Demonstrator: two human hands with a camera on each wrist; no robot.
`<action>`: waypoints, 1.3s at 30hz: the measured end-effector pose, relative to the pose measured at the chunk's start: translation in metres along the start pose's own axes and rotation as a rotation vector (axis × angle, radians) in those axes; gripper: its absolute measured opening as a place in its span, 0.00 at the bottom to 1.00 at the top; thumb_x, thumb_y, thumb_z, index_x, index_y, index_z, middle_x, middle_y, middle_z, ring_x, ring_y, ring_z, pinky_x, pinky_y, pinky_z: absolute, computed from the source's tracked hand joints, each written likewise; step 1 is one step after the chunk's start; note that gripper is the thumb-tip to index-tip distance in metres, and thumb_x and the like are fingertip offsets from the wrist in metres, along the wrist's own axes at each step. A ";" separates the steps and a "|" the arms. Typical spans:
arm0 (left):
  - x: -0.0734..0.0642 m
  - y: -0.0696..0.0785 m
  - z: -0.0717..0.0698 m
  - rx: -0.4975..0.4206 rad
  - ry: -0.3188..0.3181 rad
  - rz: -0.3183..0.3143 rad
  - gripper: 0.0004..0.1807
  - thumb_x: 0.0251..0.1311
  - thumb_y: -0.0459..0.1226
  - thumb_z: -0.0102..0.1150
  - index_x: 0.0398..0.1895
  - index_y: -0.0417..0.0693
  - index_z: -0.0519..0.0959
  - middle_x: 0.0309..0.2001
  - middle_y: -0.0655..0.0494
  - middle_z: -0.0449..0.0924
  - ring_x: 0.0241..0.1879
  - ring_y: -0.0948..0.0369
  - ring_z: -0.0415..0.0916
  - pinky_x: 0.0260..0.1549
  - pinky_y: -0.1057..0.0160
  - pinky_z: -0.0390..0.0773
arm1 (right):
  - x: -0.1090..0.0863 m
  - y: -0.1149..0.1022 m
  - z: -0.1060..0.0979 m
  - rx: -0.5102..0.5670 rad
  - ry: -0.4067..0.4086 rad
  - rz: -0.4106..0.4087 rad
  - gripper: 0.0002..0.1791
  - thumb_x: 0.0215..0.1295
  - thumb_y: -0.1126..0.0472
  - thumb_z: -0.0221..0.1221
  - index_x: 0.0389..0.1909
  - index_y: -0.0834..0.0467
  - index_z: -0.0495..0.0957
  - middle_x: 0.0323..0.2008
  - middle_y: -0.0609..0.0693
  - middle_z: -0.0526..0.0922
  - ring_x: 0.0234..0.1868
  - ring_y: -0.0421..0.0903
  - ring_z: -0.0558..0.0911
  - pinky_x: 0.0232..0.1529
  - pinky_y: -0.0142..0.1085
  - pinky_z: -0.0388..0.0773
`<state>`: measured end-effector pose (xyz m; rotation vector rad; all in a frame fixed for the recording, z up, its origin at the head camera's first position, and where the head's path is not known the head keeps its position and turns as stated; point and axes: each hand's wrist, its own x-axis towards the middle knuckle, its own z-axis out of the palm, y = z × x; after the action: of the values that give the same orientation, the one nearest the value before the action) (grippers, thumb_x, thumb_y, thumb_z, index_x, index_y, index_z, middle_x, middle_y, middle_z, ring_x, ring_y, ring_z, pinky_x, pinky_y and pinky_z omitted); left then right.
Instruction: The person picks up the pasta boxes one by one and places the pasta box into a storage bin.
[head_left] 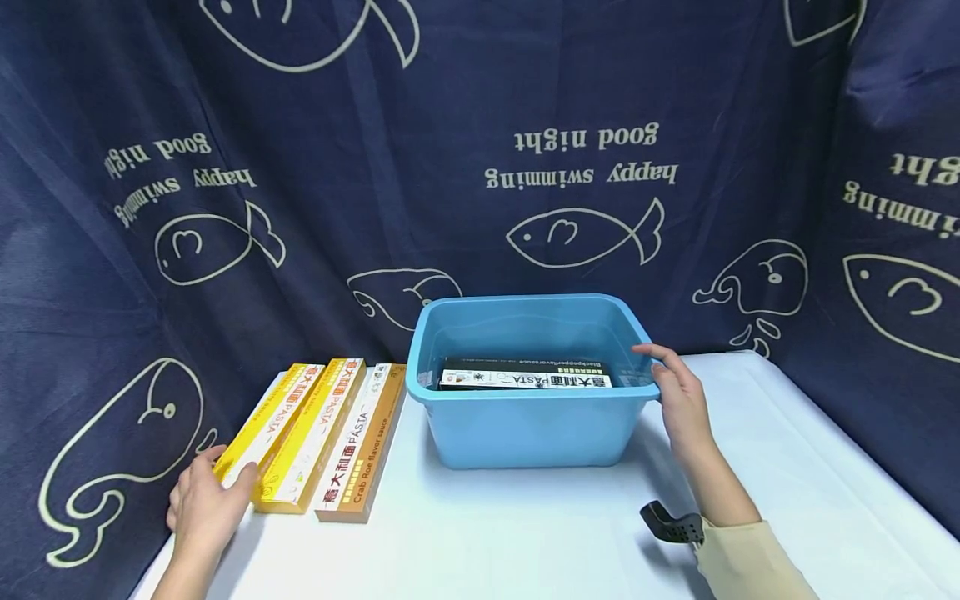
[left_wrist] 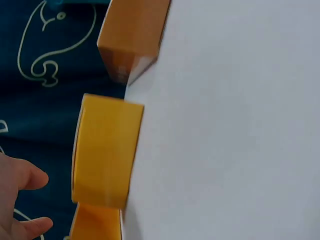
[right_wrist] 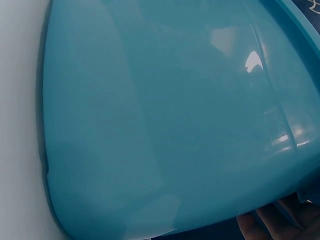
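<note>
- Head: I see the left hand spread around the leftmost yellow box on the counter; the right hand grips the blue tub.
- Left wrist: fingers apart.
- Right wrist: I see fingers at the tub's edge.

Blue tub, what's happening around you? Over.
Left hand at leftmost yellow box; right hand gripping blue tub. Black pasta box inside. Nothing visibly in the way.

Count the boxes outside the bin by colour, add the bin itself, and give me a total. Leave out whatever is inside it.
Yellow boxes: 2
Brown box: 1
Blue bin: 1
Total: 4
</note>
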<state>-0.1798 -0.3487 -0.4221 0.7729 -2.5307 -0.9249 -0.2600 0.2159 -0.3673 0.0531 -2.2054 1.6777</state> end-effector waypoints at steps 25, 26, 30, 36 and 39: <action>0.003 -0.027 0.002 0.002 -0.010 -0.072 0.51 0.52 0.36 0.66 0.75 0.27 0.47 0.70 0.23 0.53 0.66 0.27 0.54 0.64 0.32 0.56 | 0.000 0.000 0.000 -0.019 -0.010 0.014 0.25 0.77 0.55 0.33 0.66 0.54 0.71 0.76 0.53 0.63 0.75 0.57 0.62 0.69 0.64 0.60; 0.003 -0.027 0.001 -0.004 -0.006 -0.076 0.52 0.52 0.36 0.66 0.75 0.28 0.47 0.71 0.23 0.53 0.67 0.27 0.54 0.65 0.32 0.56 | 0.000 0.000 0.000 -0.022 -0.010 0.013 0.25 0.77 0.55 0.33 0.66 0.54 0.71 0.76 0.53 0.63 0.75 0.58 0.62 0.69 0.64 0.61; 0.004 -0.027 0.000 -0.025 0.001 -0.096 0.52 0.52 0.36 0.67 0.76 0.30 0.47 0.75 0.27 0.49 0.69 0.30 0.54 0.67 0.34 0.56 | 0.000 -0.001 0.000 -0.025 -0.009 0.009 0.26 0.77 0.55 0.33 0.66 0.54 0.71 0.76 0.53 0.63 0.74 0.57 0.63 0.69 0.64 0.61; 0.004 -0.023 -0.001 -0.049 0.033 -0.108 0.50 0.53 0.39 0.67 0.76 0.35 0.51 0.70 0.28 0.58 0.67 0.33 0.59 0.63 0.36 0.59 | -0.001 -0.001 -0.001 -0.014 -0.001 0.003 0.26 0.78 0.55 0.32 0.66 0.56 0.71 0.76 0.54 0.62 0.74 0.58 0.63 0.69 0.64 0.62; 0.002 -0.023 -0.003 -0.064 0.072 -0.108 0.48 0.54 0.39 0.66 0.76 0.38 0.54 0.68 0.28 0.61 0.65 0.34 0.61 0.61 0.37 0.59 | -0.001 0.000 0.000 -0.006 -0.010 0.000 0.26 0.78 0.55 0.32 0.66 0.56 0.71 0.76 0.54 0.62 0.74 0.58 0.63 0.69 0.64 0.62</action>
<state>-0.1712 -0.3657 -0.4347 0.9143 -2.4060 -0.9889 -0.2594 0.2155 -0.3674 0.0606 -2.2181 1.6740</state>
